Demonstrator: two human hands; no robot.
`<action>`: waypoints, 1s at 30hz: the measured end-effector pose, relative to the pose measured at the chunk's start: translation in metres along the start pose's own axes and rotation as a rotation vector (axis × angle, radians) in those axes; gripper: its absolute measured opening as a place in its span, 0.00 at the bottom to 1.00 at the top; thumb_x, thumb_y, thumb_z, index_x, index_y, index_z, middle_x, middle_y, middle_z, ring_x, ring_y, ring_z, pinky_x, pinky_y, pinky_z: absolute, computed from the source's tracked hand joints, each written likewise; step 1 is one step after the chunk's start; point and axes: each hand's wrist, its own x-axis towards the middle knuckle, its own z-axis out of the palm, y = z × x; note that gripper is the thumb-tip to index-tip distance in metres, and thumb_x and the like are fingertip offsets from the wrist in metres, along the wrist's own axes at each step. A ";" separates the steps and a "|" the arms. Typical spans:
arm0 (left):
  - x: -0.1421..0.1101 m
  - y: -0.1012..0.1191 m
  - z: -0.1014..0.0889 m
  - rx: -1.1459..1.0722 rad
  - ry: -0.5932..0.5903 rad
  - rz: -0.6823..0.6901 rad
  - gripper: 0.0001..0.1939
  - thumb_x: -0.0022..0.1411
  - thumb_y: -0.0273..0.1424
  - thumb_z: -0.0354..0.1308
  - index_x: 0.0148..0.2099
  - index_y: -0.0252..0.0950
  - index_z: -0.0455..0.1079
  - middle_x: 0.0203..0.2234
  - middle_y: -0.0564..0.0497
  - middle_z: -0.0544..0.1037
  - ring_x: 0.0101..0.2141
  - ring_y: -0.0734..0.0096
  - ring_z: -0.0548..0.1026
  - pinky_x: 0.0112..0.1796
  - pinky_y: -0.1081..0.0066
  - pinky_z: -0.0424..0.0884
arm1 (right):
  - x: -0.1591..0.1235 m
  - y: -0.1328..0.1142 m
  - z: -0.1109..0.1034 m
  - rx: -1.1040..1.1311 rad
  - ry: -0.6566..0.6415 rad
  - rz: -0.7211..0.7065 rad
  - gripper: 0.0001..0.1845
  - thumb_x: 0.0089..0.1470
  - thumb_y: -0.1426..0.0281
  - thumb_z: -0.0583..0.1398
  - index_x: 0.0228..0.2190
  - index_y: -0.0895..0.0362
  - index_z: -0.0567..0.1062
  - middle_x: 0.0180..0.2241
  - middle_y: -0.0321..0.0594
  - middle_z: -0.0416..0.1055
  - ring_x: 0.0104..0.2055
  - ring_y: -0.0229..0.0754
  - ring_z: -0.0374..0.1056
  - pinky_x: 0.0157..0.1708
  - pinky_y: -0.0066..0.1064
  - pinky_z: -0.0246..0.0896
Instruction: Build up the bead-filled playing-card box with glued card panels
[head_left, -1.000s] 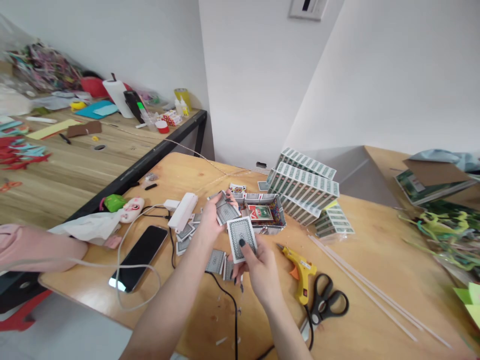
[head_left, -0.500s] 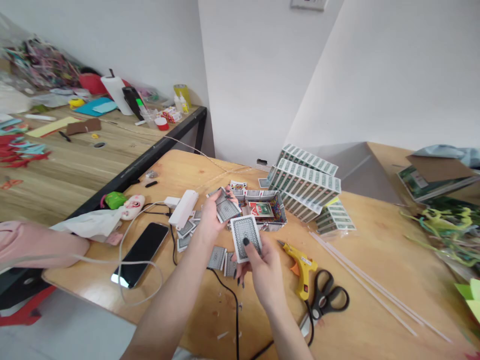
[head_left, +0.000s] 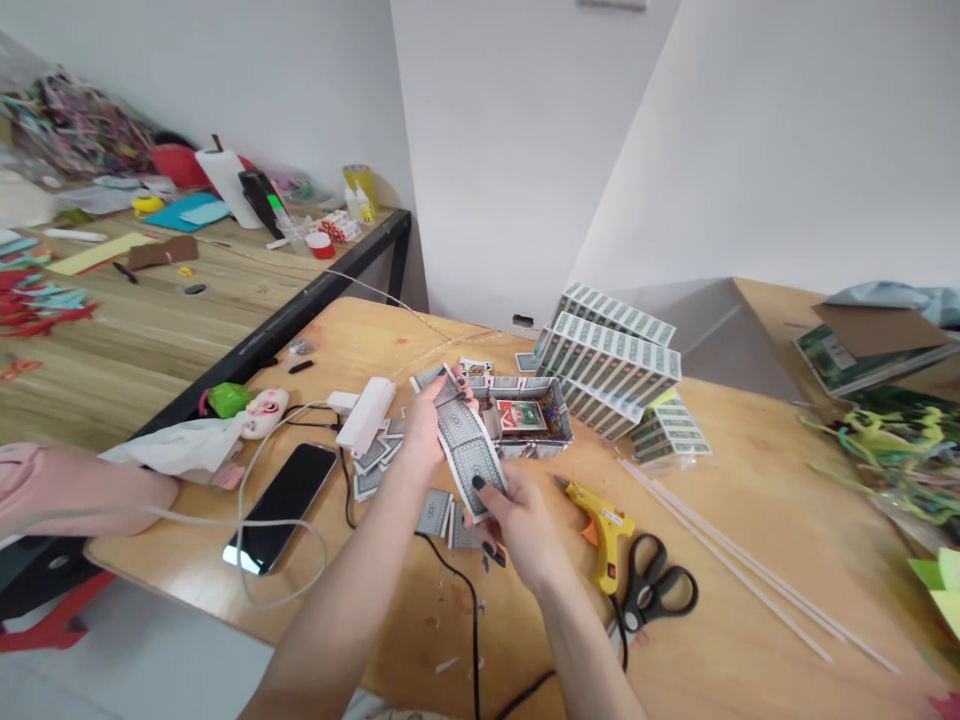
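Observation:
My left hand [head_left: 429, 420] is closed on a strip of playing cards [head_left: 459, 425], their grey patterned backs facing up. The strip slants down to the right, to a playing card [head_left: 477, 478] that my right hand [head_left: 517, 515] pinches under its thumb. The cards meet edge to edge or overlap a little; which of these I cannot tell. Just beyond my hands is an open box [head_left: 559, 425] with walls covered in cards, and a red and green card pack [head_left: 521, 416] lies inside it. Loose cards [head_left: 433, 512] lie face down beneath my hands.
A yellow glue gun [head_left: 604, 525] and black-handled scissors [head_left: 652, 590] lie to the right, near thin white sticks [head_left: 750, 560]. Stacked card packs [head_left: 611, 360] stand behind. On the left are a phone [head_left: 289, 505], a white power strip [head_left: 367, 415] and cables.
My right hand has brought its card up against the end of the cards in my left hand. They now form one longer strip.

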 end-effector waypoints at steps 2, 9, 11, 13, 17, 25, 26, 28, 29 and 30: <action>-0.001 -0.001 0.001 0.047 0.002 0.039 0.10 0.61 0.26 0.48 0.35 0.30 0.71 0.19 0.52 0.70 0.18 0.79 0.66 0.21 0.78 0.64 | 0.001 0.000 -0.003 -0.019 -0.002 -0.003 0.14 0.46 0.60 0.59 0.25 0.56 0.63 0.15 0.27 0.66 0.09 0.26 0.49 0.08 0.18 0.41; -0.005 -0.005 0.005 0.165 -0.048 0.094 0.06 0.55 0.27 0.56 0.35 0.30 0.70 0.19 0.54 0.67 0.17 0.81 0.63 0.19 0.79 0.59 | 0.002 0.000 -0.005 -0.012 0.033 0.016 0.13 0.44 0.61 0.60 0.27 0.56 0.64 0.14 0.25 0.61 0.12 0.26 0.49 0.11 0.18 0.39; -0.007 -0.006 0.006 0.186 -0.062 0.121 0.07 0.53 0.28 0.58 0.35 0.30 0.70 0.19 0.54 0.67 0.17 0.81 0.63 0.19 0.79 0.59 | 0.002 0.002 -0.004 0.010 0.048 0.004 0.13 0.44 0.61 0.59 0.27 0.56 0.63 0.14 0.25 0.61 0.12 0.25 0.47 0.11 0.18 0.38; -0.009 -0.006 0.008 0.216 -0.069 0.153 0.07 0.52 0.28 0.60 0.35 0.30 0.70 0.18 0.54 0.67 0.17 0.81 0.63 0.19 0.79 0.59 | 0.001 0.004 -0.002 0.031 0.050 -0.002 0.13 0.45 0.61 0.59 0.28 0.56 0.63 0.14 0.25 0.60 0.12 0.25 0.46 0.11 0.18 0.37; -0.012 -0.007 0.010 0.281 -0.089 0.204 0.08 0.51 0.29 0.60 0.33 0.30 0.69 0.19 0.53 0.68 0.18 0.80 0.63 0.18 0.78 0.58 | 0.002 0.005 -0.002 0.059 0.029 -0.003 0.14 0.45 0.60 0.60 0.29 0.56 0.64 0.14 0.25 0.61 0.12 0.25 0.46 0.11 0.18 0.37; -0.014 -0.008 0.010 0.339 -0.114 0.222 0.09 0.51 0.32 0.62 0.33 0.31 0.69 0.19 0.54 0.67 0.18 0.80 0.64 0.18 0.78 0.59 | 0.003 0.006 -0.004 0.103 0.036 0.052 0.13 0.43 0.62 0.61 0.26 0.56 0.63 0.14 0.25 0.63 0.08 0.26 0.49 0.07 0.18 0.37; -0.015 -0.007 0.011 0.341 -0.123 0.229 0.09 0.51 0.32 0.62 0.33 0.31 0.69 0.19 0.54 0.67 0.18 0.80 0.64 0.19 0.77 0.59 | 0.003 0.006 -0.004 0.120 0.035 0.059 0.14 0.43 0.61 0.62 0.26 0.56 0.63 0.14 0.26 0.63 0.08 0.26 0.49 0.07 0.18 0.37; -0.020 -0.005 0.015 0.338 -0.154 0.240 0.09 0.51 0.31 0.62 0.34 0.32 0.68 0.19 0.55 0.66 0.18 0.80 0.63 0.19 0.78 0.59 | 0.002 0.004 -0.004 0.169 0.029 0.078 0.16 0.42 0.60 0.63 0.26 0.56 0.63 0.14 0.26 0.64 0.08 0.25 0.48 0.06 0.18 0.37; -0.023 -0.004 0.017 0.335 -0.177 0.246 0.09 0.51 0.32 0.62 0.34 0.33 0.68 0.19 0.55 0.66 0.18 0.81 0.63 0.19 0.78 0.60 | 0.001 0.003 -0.004 0.192 0.022 0.090 0.17 0.41 0.59 0.63 0.26 0.56 0.62 0.14 0.26 0.64 0.07 0.25 0.48 0.06 0.17 0.37; -0.026 -0.003 0.019 0.330 -0.204 0.256 0.09 0.52 0.32 0.62 0.34 0.33 0.68 0.20 0.55 0.66 0.19 0.81 0.63 0.20 0.78 0.60 | 0.001 0.003 -0.005 0.208 0.014 0.100 0.18 0.41 0.59 0.63 0.27 0.56 0.62 0.14 0.25 0.64 0.07 0.24 0.47 0.06 0.17 0.37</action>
